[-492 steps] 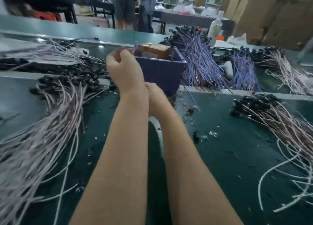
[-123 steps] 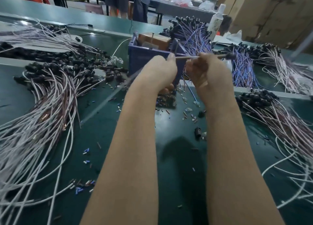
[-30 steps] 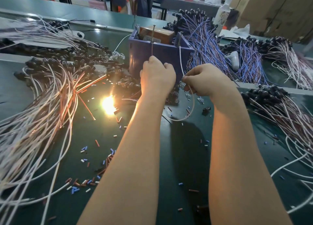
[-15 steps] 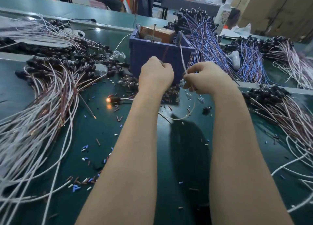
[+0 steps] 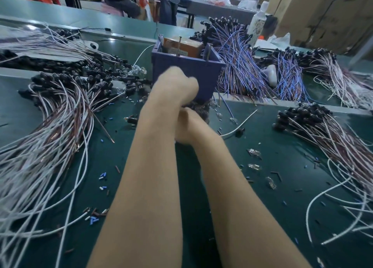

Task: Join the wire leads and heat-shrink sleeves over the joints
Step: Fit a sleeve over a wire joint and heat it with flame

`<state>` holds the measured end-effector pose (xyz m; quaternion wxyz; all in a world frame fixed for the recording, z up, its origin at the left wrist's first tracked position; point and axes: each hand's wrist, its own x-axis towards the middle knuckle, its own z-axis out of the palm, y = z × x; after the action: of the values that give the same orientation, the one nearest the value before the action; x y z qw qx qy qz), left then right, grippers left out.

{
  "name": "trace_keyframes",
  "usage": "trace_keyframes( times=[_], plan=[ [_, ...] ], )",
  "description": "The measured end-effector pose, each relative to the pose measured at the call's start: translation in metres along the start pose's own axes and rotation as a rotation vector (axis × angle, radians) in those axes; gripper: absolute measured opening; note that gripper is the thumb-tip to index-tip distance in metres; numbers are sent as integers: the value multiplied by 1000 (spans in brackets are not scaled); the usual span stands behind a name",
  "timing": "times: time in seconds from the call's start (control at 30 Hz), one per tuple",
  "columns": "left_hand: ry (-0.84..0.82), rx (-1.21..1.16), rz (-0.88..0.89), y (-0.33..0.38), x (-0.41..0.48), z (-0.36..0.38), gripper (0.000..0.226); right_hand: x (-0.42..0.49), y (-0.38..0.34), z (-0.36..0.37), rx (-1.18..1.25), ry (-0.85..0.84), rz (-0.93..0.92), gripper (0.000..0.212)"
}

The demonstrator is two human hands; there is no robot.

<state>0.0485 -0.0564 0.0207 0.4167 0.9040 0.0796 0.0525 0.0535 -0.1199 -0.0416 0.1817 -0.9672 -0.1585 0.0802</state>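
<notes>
The left hand (image 5: 175, 86) is motion-blurred, fingers out of sight; the right hand (image 5: 188, 127), at its 6 o'clock, half hidden behind the left forearm (image 5: 151, 167). The wire bundle (image 5: 40, 146) at 9 o'clock runs off-frame

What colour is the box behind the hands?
The box is dark blue, a bit purplish. It shows best in the head view.

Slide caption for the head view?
Left hand and right hand close together before a blue box amid wire bundles.
</notes>
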Motion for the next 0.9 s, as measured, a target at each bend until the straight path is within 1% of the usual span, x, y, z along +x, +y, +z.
trace_keyframes(
  times=[0.07, 0.13, 0.2, 0.27, 0.33, 0.37, 0.47, 0.53, 0.63, 0.7, 0.73, 0.8, 0.9],
  plan=[
    [-71, 25, -11, 0, -2, 6, 37, 10, 3, 7, 61, 23, -4, 35],
    [-69, 17, -9, 1, -2, 7, 37, 18, 5, 13, 10, -1, 21, 40],
    [-65, -3, -13, 2, -1, 6, 37, 22, 7, 16, 15, 31, 42, 41],
    [-57, -17, -4, 2, 1, 3, 35, 24, 11, 17, 43, 82, -38, 37],
    [-46, -14, 6, 1, 2, 2, 35, 21, 12, 18, -54, 122, -100, 35],
    [-41, -12, 9, 1, 2, 1, 35, 21, 13, 18, -94, 134, -102, 37],
    [-35, -12, -2, -1, 1, 2, 36, 19, 12, 14, -72, 208, -77, 40],
    [-23, 0, -13, -5, 1, 2, 36, 16, 13, 0, -51, 298, -51, 33],
    [-17, 0, -45, -12, 3, 1, 34, 4, 18, -35, 162, 438, 24, 21],
    [-18, -38, -70, -13, 3, 3, 47, -8, 23, -57, 206, 485, 25, 16],
    [-19, -78, -69, -10, 3, 4, 50, -14, 25, -65, 195, 476, 18, 13],
    [-4, -193, 19, 0, 1, 6, 46, -26, 28, -73, 187, 438, 13, 6],
    [47, -329, 244, 20, -7, 8, 30, -39, 29, -75, 267, 448, 20, 7]
  ],
)
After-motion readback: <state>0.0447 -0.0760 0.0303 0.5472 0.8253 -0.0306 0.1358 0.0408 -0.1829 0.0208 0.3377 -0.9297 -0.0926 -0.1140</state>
